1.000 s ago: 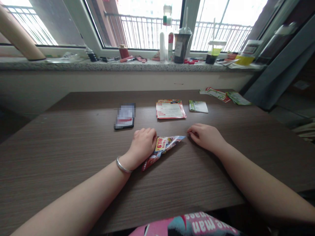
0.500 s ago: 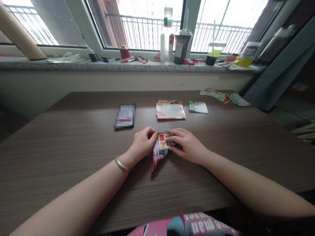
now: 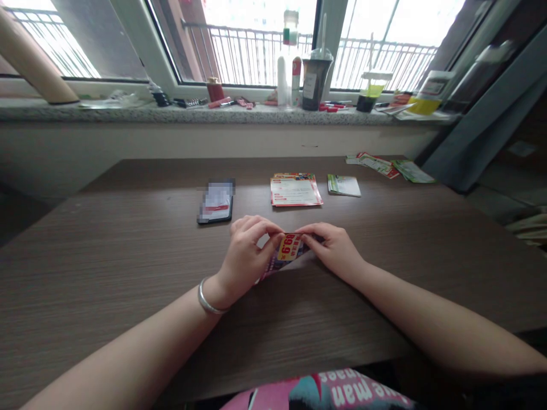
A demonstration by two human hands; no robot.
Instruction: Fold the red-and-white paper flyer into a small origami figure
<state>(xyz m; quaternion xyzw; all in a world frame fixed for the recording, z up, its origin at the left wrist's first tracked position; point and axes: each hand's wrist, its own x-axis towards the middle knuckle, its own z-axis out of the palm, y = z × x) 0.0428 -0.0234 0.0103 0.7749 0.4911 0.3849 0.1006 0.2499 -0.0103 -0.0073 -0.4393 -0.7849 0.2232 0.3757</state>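
Observation:
A folded printed paper [image 3: 289, 249] with a yellow patch and red "89.9" figures is held up between my hands, just over the table. My left hand [image 3: 249, 250] pinches its upper left edge between thumb and fingers and hides part of that side. On the upper right edge, my right hand [image 3: 335, 245] has thumb and index finger closed on the same paper. The paper's lower side slants down to the left in a point. A silver bangle [image 3: 208, 299] sits on my left wrist.
Beyond my hands lie a phone [image 3: 217, 202], a stack of printed cards [image 3: 296, 191] and a smaller stack [image 3: 344, 185]. More leaflets [image 3: 378, 165] lie at the back right of the table [image 3: 128, 239]. Bottles and a drink cup [image 3: 314, 82] line the windowsill.
My left hand has shifted right and now grips the paper nearer its yellow patch. My right hand's fingers have gone from lying over the paper to pinching its upper edge, and the paper is lifted.

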